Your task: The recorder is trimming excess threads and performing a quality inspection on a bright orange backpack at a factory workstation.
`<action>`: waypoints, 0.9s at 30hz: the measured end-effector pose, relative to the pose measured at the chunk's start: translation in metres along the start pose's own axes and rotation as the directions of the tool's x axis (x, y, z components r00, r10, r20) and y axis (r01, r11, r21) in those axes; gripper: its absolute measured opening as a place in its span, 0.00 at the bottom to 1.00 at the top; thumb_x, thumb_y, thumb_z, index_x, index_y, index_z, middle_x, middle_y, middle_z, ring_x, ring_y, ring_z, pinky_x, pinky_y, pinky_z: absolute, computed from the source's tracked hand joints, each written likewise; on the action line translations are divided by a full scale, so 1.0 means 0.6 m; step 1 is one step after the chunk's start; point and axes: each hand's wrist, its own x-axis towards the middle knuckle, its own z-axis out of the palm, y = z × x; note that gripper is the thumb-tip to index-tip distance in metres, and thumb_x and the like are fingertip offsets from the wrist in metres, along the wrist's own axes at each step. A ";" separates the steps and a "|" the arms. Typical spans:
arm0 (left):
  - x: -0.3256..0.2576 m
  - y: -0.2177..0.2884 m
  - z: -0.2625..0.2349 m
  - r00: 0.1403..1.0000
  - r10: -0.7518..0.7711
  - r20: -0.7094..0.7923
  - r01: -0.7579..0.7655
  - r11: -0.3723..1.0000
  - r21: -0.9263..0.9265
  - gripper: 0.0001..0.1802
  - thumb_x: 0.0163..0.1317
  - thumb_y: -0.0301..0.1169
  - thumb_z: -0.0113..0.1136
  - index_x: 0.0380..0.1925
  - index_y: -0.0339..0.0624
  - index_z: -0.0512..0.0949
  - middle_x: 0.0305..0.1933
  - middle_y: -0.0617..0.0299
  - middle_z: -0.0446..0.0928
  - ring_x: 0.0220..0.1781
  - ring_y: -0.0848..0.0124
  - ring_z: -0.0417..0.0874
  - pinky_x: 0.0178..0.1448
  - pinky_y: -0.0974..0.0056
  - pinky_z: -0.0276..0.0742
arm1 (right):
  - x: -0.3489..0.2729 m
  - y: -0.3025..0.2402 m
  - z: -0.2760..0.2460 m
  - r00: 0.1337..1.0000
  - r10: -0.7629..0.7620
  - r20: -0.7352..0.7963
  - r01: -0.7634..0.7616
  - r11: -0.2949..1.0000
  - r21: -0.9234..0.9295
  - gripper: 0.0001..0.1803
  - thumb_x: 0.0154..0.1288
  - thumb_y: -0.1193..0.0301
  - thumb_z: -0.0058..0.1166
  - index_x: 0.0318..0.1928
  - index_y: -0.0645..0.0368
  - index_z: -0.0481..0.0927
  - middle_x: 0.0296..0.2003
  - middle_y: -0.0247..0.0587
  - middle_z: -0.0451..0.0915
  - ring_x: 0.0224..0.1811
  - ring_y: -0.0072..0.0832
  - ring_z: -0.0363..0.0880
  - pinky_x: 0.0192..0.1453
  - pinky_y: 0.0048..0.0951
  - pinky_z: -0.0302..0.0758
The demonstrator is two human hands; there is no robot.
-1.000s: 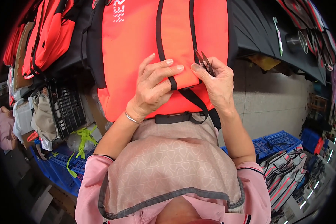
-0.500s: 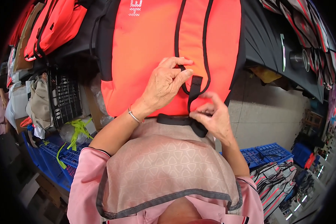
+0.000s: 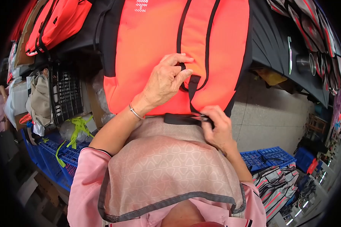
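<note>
A bright orange-pink backpack (image 3: 151,45) with black sides lies before me, its padded shoulder strap (image 3: 195,41) edged in black. My left hand (image 3: 165,81) pinches the left edge of that strap near its lower end, thumb and fingers closed. From the strap's end a black webbing strap (image 3: 192,89) runs down toward the bag's near edge. My right hand (image 3: 218,128) is closed on the webbing's lower part. A small dark piece with a shiny glint (image 3: 204,118) shows at its fingertips, too small to name. Below lies a flat black band (image 3: 176,118) against my apron (image 3: 170,159).
Another orange-pink bag (image 3: 60,26) lies at the far left. On the black-covered table (image 3: 269,45) to the right are a toothbrush (image 3: 290,55) and a dark cup (image 3: 305,64). Blue crates (image 3: 271,156) stand low right; a black crate (image 3: 66,94) stands left.
My right hand has moved down and slightly right, drawing the webbing straighter, and its fingers have closed more. The backpack has shifted a little. My left hand keeps its pinch on the shoulder strap.
</note>
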 end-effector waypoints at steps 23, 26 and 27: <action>0.020 0.014 -0.003 0.976 -0.160 0.146 0.151 0.986 0.076 0.20 0.57 0.37 0.70 0.16 0.31 0.80 0.48 0.53 0.79 0.51 0.58 0.73 0.55 0.57 0.72 | 0.294 0.057 0.018 0.958 -0.216 -0.190 0.211 0.976 -0.049 0.11 0.55 0.81 0.59 0.40 0.57 0.79 0.34 0.37 0.85 0.37 0.37 0.86 0.38 0.34 0.81; 0.026 0.011 -0.004 0.958 -0.211 0.192 0.187 0.973 0.135 0.21 0.55 0.37 0.71 0.14 0.32 0.79 0.47 0.54 0.79 0.51 0.59 0.74 0.56 0.57 0.72 | 0.289 0.063 0.013 0.954 -0.231 -0.192 0.227 0.973 -0.044 0.12 0.54 0.82 0.58 0.40 0.57 0.79 0.36 0.37 0.84 0.37 0.38 0.85 0.38 0.34 0.81; 0.025 0.011 -0.005 0.958 -0.213 0.193 0.189 0.973 0.135 0.21 0.55 0.37 0.71 0.14 0.32 0.79 0.47 0.54 0.79 0.51 0.59 0.74 0.56 0.57 0.72 | 0.284 0.065 0.000 0.945 -0.269 -0.184 0.245 0.959 -0.142 0.13 0.53 0.82 0.58 0.40 0.56 0.79 0.37 0.36 0.83 0.37 0.38 0.85 0.38 0.34 0.81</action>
